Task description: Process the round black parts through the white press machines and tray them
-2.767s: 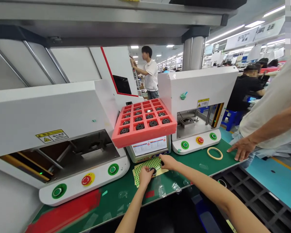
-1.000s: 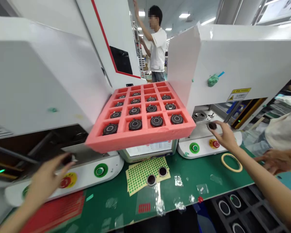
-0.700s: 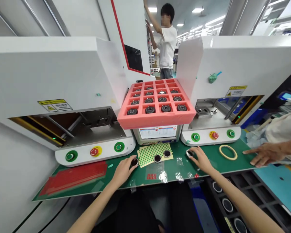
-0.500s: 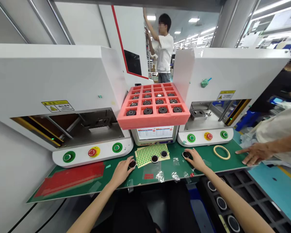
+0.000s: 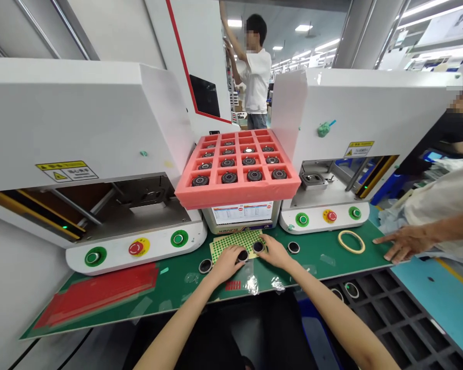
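Four silver-rimmed black discs (image 5: 206, 266) at green worktop (image 5: 312, 254): left hand (image 5: 227, 263) grips one, right hand (image 5: 275, 253) grips another, both over green-dot sticker sheet (image 5: 231, 240); other two lie apart, one each side of the hands. Pink foam tray (image 5: 237, 196): 14 black round parts (image 5: 254, 175) visible, one per pocket. Black divided crate (image 5: 396, 312): two rimmed discs (image 5: 352, 290) showing.

Both forearms (image 5: 187, 318) are bare and slender, narrowing along their length. The left grip (image 5: 227, 261) and right grip (image 5: 277, 252) are bare hands. Black trousers (image 5: 278, 318) show below, their detail lost in shadow.
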The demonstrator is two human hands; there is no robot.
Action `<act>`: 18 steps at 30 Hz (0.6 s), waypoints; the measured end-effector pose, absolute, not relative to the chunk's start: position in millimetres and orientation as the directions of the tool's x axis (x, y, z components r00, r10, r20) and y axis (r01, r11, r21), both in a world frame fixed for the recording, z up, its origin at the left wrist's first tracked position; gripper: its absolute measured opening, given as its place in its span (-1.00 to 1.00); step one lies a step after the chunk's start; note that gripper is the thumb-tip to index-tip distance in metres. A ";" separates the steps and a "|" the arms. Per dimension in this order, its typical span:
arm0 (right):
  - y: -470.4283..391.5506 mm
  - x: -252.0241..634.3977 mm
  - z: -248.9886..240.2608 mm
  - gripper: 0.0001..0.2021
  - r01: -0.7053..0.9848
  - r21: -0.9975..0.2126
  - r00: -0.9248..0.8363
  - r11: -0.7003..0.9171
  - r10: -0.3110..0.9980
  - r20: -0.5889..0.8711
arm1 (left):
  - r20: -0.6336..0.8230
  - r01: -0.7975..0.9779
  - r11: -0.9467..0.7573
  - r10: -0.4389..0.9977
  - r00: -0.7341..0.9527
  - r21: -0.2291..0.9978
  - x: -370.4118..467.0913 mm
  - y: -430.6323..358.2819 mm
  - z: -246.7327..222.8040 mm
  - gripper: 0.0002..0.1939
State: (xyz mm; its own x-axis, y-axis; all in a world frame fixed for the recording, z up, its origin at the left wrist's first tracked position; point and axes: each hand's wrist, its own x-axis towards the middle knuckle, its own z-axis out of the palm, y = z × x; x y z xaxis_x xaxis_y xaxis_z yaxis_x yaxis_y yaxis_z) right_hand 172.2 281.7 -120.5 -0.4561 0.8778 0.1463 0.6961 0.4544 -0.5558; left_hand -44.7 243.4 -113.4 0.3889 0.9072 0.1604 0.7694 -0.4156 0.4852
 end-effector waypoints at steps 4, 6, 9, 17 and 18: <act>285.1 162.9 -121.2 -0.51 0.723 -0.542 -0.461 0.428 0.884 0.082 | 0.203 0.770 -0.440 0.897 0.392 0.462 -54.0 238.7 -108.0 -0.72; 284.1 160.7 -121.0 -0.56 0.739 -0.532 -0.452 0.413 0.890 0.063 | 0.242 0.787 -0.429 0.903 0.356 0.444 -75.8 229.6 -93.6 -0.70; 281.1 158.5 -120.4 -0.66 0.752 -0.528 -0.435 0.395 0.899 0.053 | 0.317 0.859 -0.327 0.925 0.207 0.393 -137.7 223.3 -54.6 -0.75; 284.1 159.0 -118.7 -0.63 0.730 -0.555 -0.472 0.399 0.882 0.013 | 0.278 0.963 0.155 0.937 -0.213 0.219 -317.4 305.8 37.6 -0.94; 284.7 158.9 -118.3 -0.62 0.735 -0.552 -0.468 0.394 0.884 0.007 | 0.265 0.958 0.182 0.934 -0.239 0.222 -327.1 318.8 38.6 -0.92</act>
